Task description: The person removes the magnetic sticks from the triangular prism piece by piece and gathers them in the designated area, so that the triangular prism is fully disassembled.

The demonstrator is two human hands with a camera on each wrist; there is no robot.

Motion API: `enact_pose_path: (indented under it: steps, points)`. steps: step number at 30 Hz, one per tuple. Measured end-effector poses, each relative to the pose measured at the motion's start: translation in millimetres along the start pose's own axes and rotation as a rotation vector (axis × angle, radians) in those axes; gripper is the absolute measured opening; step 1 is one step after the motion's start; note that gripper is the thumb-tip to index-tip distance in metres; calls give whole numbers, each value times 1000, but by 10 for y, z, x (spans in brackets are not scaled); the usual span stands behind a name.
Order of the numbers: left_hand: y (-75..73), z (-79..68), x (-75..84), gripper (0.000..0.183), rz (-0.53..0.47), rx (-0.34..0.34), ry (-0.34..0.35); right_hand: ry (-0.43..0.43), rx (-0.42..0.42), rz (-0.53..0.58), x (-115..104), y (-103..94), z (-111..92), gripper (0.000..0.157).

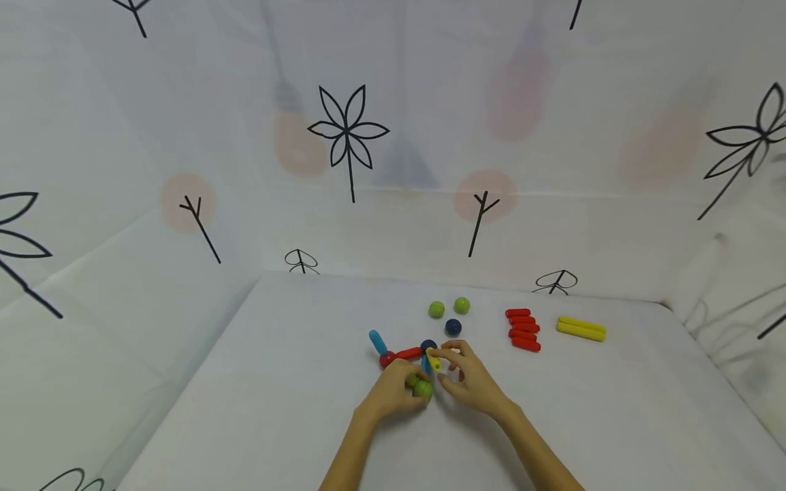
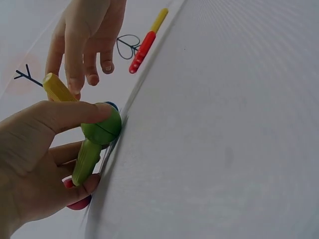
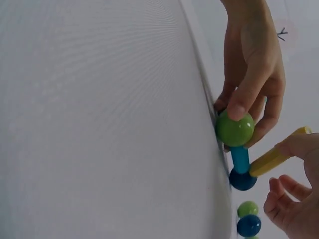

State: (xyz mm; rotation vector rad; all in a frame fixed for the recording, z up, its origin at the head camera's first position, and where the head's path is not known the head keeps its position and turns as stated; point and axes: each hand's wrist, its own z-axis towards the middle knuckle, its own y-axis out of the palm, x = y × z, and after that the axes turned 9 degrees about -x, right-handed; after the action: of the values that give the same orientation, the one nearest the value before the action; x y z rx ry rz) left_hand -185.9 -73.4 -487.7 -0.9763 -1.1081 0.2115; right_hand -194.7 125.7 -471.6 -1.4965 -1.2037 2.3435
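Observation:
My left hand (image 1: 393, 390) grips a green ball (image 3: 235, 128) of a ball-and-stick build, with the thumb and a fingertip on it. From that ball a light blue stick (image 3: 240, 160) runs to a dark blue ball (image 3: 243, 180). A green stick (image 2: 86, 162) also joins it, leading toward a red ball (image 1: 387, 359). A red stick (image 1: 408, 353) links the red and dark blue balls, and another blue stick (image 1: 377, 341) sticks out beyond the red one. My right hand (image 1: 474, 383) pinches a yellow stick (image 3: 271, 160), whose lower end meets the dark blue ball.
Past the build lie two loose green balls (image 1: 462, 305) and a dark blue ball (image 1: 453, 327). Several red sticks (image 1: 523, 330) and two yellow sticks (image 1: 580, 329) lie farther right on the white table (image 1: 258, 395). A printed white cloth (image 1: 405, 225) rises behind.

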Motion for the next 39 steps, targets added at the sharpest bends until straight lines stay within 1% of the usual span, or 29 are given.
enact_pose_path:
  steps: [3, 5, 7, 9, 11, 14, 16, 18, 20, 23, 26, 29, 33, 36, 39]
  points:
    - [3, 17, -13, 21, -15, 4, 52, -36, 26, -47, -20, 33, 4, 33]
    - [25, 35, -23, 20, -9, 40, 80, -63, 47, -91, -42, 56, 0, 31]
    - [53, 45, -22, 24, 9, 91, 73, -91, 63, -129, -65, 77, -7, 30]
    - [78, 46, -9, 28, 53, 150, 35, -115, 79, -161, -86, 90, -11, 30]
    - [101, 44, 4, 31, 114, 202, -26, -141, 111, -179, -101, 92, -11, 29]
    - [119, 26, 34, 25, 177, 264, -116, -166, 182, -167, -92, 73, -13, 29]
    - [128, 20, 46, 22, 199, 290, -155, -146, 218, -117, -73, 45, -24, 28]
    - [122, 15, 70, 23, 218, 308, -177, -88, 228, -42, -45, 11, -47, 26]
    - [115, 18, 87, 25, 255, 307, -196, 2, 216, 31, -17, -17, -73, 24]
    - [97, 25, 118, 27, 325, 293, -226, 141, 168, 96, 14, -41, -98, 20]
    - [89, 34, 147, 31, 351, 276, -269, 206, 107, 124, 33, -57, -110, 20]
    - [85, 55, 178, 32, 365, 259, -322, 207, 49, 142, 43, -80, -125, 22]
    - [81, 87, 202, 37, 416, 263, -373, 187, -19, 178, 50, -106, -146, 24]
    - [80, 94, 214, 39, 451, 278, -389, 184, -51, 211, 56, -114, -164, 25]
    - [81, 92, 228, 39, 448, 291, -396, 179, -68, 230, 81, -116, -179, 26]
